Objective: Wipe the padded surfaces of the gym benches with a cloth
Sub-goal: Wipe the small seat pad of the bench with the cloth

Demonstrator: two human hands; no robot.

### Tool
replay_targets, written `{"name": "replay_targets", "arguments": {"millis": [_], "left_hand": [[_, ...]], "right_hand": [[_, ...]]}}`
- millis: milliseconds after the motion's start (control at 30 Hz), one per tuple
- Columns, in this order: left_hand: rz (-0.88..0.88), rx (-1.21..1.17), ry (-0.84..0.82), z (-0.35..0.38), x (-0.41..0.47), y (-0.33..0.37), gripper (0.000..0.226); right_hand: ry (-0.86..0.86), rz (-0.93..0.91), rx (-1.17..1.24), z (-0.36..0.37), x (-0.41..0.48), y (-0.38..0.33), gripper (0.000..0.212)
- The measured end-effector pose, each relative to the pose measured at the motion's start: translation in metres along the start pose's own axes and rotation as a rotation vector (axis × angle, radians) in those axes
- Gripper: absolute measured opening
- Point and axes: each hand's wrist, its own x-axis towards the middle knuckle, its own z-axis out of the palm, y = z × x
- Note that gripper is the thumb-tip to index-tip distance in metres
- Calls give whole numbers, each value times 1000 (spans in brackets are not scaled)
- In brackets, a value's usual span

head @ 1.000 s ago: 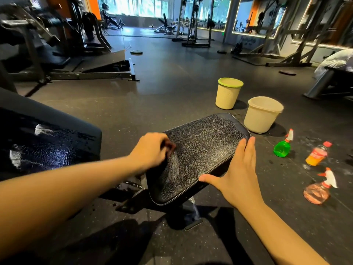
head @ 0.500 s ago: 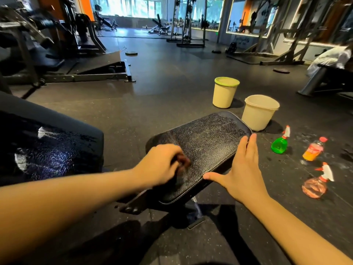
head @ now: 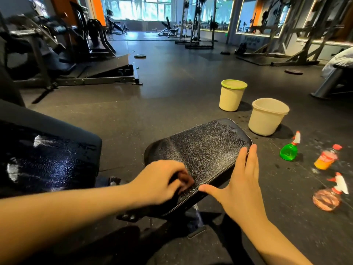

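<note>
A black padded bench seat with a cracked, wet-looking surface sits low in the middle. My left hand is curled over its near end, gripping a small dark reddish cloth against the pad; most of the cloth is hidden under my fingers. My right hand lies flat with straight fingers along the seat's right edge, thumb spread toward the left hand. A second black pad, the bench back, glistens wet at the left.
Two cream buckets stand on the dark rubber floor beyond the seat. A green spray bottle, an orange bottle and a pink spray bottle lie at the right. Gym machines line the left and back.
My left hand with the cloth has slid from the seat's left side toward its near end, closer to my right thumb. The right hand stays on the edge.
</note>
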Motion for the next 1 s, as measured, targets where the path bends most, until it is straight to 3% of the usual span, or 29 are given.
{"name": "replay_targets", "arguments": {"millis": [100,167,233,333,400,467,533,667,733,800,900,1000], "left_hand": [[-176,62,186,-4,59,-42,18],[-368,91,221,-12,97,-69,17],[-429,147,257,-6,107,-74,16],[-257,80,230,1,66,-40,15],[-52,-46,95,5,20,-4,18],[43,-44,9,8,-4,13,18],[27,27,102,7,17,1,17],[-336,154,252,-9,108,-57,18],[-406,209,272,-7,117,-62,19],[-305,140,274,-1,92,-42,18],[-20,-99,121,8,28,3,22],[43,-67,104,11,13,8,22]], "right_hand": [[10,-8,-6,0,2,1,153],[-10,-16,-27,0,1,1,152],[-9,-11,-22,-1,1,2,152],[-8,-5,3,-2,0,0,152],[-2,1,6,-1,0,-1,152],[5,0,2,-1,0,-2,152],[-5,0,3,-3,0,-3,152],[-28,-5,-6,-5,2,-3,152],[-28,-1,-7,-6,1,-2,152],[-27,-2,-1,-6,0,-4,153],[-49,7,0,-6,3,-5,153],[-76,-4,-24,-10,2,-1,151]]}}
